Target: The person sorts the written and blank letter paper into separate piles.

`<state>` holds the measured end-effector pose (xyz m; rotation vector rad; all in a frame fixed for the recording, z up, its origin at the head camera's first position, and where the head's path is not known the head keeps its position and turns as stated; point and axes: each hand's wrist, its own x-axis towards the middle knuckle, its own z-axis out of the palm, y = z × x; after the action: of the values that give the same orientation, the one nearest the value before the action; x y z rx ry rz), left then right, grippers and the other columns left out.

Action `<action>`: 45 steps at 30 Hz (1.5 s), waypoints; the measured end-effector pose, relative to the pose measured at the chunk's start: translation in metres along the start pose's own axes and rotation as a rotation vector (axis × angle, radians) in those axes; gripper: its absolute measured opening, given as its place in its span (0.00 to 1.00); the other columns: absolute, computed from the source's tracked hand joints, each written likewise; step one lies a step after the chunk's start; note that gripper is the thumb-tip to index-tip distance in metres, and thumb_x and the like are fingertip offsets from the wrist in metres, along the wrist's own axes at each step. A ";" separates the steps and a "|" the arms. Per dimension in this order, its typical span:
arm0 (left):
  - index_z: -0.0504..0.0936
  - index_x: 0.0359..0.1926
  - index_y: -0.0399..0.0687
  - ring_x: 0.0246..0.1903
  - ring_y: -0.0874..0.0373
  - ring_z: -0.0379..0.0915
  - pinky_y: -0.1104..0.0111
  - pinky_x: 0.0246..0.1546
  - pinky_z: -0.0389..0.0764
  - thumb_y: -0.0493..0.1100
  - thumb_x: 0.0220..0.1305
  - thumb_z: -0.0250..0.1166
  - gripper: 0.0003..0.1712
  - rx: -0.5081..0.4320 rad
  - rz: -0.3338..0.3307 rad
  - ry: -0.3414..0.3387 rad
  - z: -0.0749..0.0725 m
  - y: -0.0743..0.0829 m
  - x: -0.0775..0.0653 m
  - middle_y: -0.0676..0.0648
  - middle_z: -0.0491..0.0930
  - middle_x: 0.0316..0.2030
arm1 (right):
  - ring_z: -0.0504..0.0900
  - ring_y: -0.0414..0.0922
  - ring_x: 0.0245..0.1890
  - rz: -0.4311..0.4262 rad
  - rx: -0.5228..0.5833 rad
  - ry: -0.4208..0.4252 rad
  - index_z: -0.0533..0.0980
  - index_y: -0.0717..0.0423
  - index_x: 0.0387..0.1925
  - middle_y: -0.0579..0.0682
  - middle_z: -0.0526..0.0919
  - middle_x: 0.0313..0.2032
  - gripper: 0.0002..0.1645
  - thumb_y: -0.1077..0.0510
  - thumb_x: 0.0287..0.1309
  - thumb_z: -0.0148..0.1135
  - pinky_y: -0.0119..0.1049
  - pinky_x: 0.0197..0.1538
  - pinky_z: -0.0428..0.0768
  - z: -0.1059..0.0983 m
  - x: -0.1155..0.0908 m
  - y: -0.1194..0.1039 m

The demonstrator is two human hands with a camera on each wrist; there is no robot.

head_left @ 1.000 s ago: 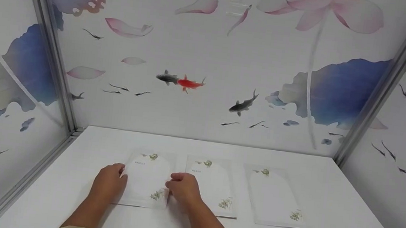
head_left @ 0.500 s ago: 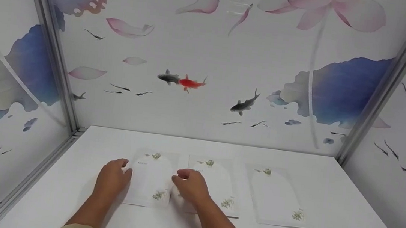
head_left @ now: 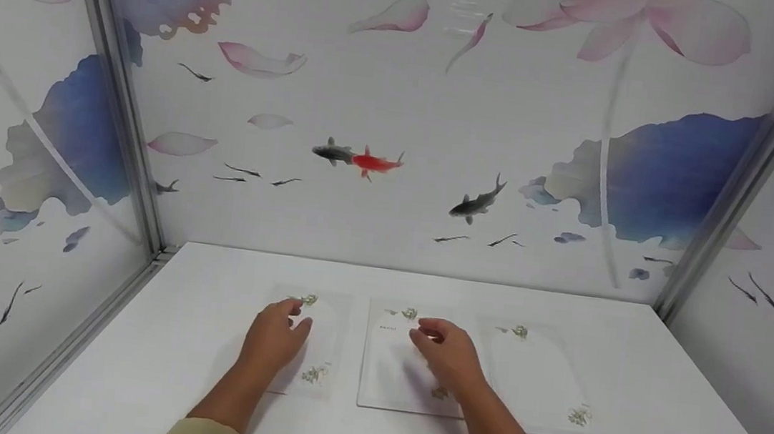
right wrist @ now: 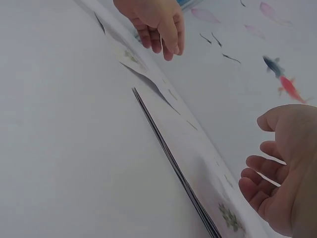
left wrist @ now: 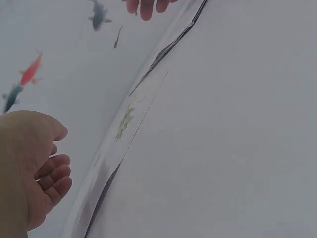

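Observation:
Three pale paper sheets with printed green plant sprigs lie in a row on the white table. My left hand (head_left: 277, 335) hovers over the left sheet (head_left: 323, 343), its fingers loosely bent and holding nothing. My right hand (head_left: 451, 357) hangs above the right part of the middle sheet (head_left: 385, 371), also holding nothing, and casts a shadow on it. A short line of small writing (head_left: 387, 328) shows near that sheet's upper left. In the right wrist view, the near sheet's edge (right wrist: 173, 161) looks layered, like a stack. The right sheet (head_left: 535, 376) lies beyond my right forearm, which covers its lower left corner.
The white table (head_left: 668, 419) is enclosed by a back panel (head_left: 385, 238) and side panels painted with lotus petals, blue leaves and fish. Grey metal posts (head_left: 125, 103) stand at the back corners.
Both hands have moved right, off the left sheet's two side edges. The left hand now lies over the left sheet and the right over the middle one. The view has shifted slightly.

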<state>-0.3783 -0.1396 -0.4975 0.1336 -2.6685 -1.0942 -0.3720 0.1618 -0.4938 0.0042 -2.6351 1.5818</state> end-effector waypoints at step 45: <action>0.67 0.81 0.59 0.86 0.47 0.47 0.43 0.84 0.56 0.68 0.63 0.73 0.50 0.174 0.259 -0.636 0.060 0.069 -0.032 0.51 0.56 0.85 | 0.52 0.60 0.86 -0.050 -0.368 -0.373 0.66 0.39 0.81 0.49 0.59 0.85 0.53 0.36 0.59 0.78 0.69 0.84 0.52 -0.069 -0.010 0.042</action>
<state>-0.3625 -0.0437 -0.4964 -0.6125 -3.1997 -0.9303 -0.3599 0.2419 -0.4996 0.3773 -3.1407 1.1510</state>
